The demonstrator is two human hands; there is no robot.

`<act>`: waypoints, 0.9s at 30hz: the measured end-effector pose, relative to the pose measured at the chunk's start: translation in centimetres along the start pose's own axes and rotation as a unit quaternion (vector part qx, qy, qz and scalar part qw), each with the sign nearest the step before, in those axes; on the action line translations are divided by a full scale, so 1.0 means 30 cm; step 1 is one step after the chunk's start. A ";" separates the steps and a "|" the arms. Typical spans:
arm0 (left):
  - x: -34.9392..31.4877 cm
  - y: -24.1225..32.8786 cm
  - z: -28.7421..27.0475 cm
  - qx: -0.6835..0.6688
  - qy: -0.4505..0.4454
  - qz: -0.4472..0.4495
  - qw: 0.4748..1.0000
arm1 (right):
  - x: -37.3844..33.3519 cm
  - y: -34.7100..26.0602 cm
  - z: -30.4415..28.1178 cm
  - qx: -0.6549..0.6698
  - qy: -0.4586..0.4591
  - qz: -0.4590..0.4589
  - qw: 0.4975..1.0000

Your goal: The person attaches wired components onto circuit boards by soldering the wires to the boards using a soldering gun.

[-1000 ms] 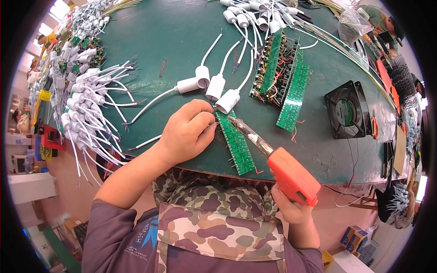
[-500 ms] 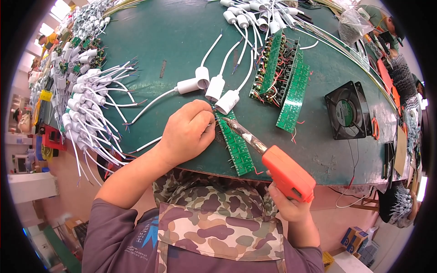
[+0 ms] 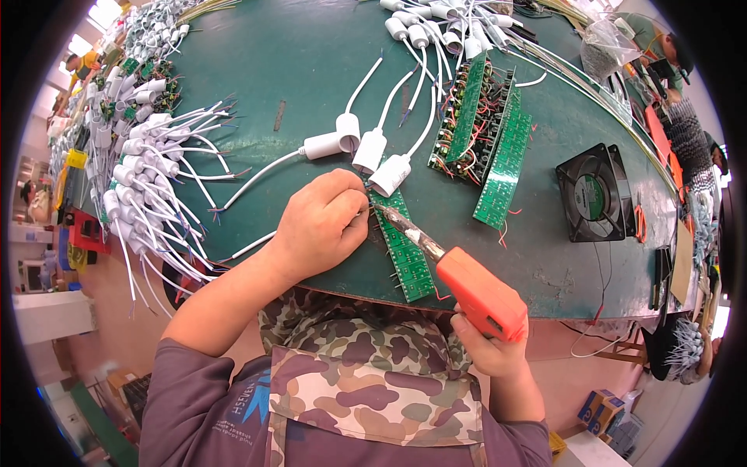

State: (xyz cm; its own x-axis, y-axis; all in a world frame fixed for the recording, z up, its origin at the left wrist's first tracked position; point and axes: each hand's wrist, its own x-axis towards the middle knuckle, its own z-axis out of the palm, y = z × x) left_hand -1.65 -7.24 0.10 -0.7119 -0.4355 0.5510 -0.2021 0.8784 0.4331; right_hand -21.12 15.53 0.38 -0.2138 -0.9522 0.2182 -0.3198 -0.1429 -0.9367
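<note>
My right hand (image 3: 496, 352) is wrapped round the handle of an orange soldering gun (image 3: 481, 289). Its metal tip points up and left, at the upper end of a narrow green circuit board strip (image 3: 406, 255) lying on the table. At that same end my left hand (image 3: 325, 216) is closed in a pinch; what its fingertips hold is hidden. Just beyond lies a white lamp socket (image 3: 390, 176) with its cable, beside a second socket (image 3: 369, 151) and a third (image 3: 322, 145). A white cable (image 3: 254, 246) runs under my left wrist.
Piles of white cabled sockets (image 3: 144, 175) line the left edge. More sockets (image 3: 420, 31) lie at the far side. Right of centre sit stacked circuit board strips with red wires (image 3: 502, 159). A black fan (image 3: 594, 193) stands further right, near orange-handled scissors (image 3: 640, 222).
The soldering gun and my right hand have shifted slightly left and up, its tip now nearer my left fingertips. My left hand has stayed nearly still.
</note>
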 end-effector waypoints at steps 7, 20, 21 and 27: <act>0.005 0.004 0.003 0.000 -0.002 -0.003 1.000 | 0.013 -0.002 -0.006 -0.037 -0.003 -0.037 0.999; -0.004 -0.001 -0.002 0.001 0.002 -0.009 1.000 | -0.030 -0.063 -0.035 -0.085 0.067 0.036 0.993; -0.003 0.000 -0.003 0.000 0.002 -0.009 1.000 | -0.024 -0.075 -0.022 -0.018 0.095 0.063 0.993; -0.004 -0.001 -0.005 0.008 -0.002 -0.010 1.000 | -0.037 -0.062 -0.019 0.051 0.120 0.065 0.989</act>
State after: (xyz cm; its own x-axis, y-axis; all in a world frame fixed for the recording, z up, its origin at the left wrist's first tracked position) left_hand -1.46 -7.23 0.13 -0.7107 -0.4523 0.5388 -0.2270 0.8724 0.4329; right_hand -20.82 17.00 2.03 -0.4646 -0.8741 0.1415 -0.1833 -0.0614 -0.9811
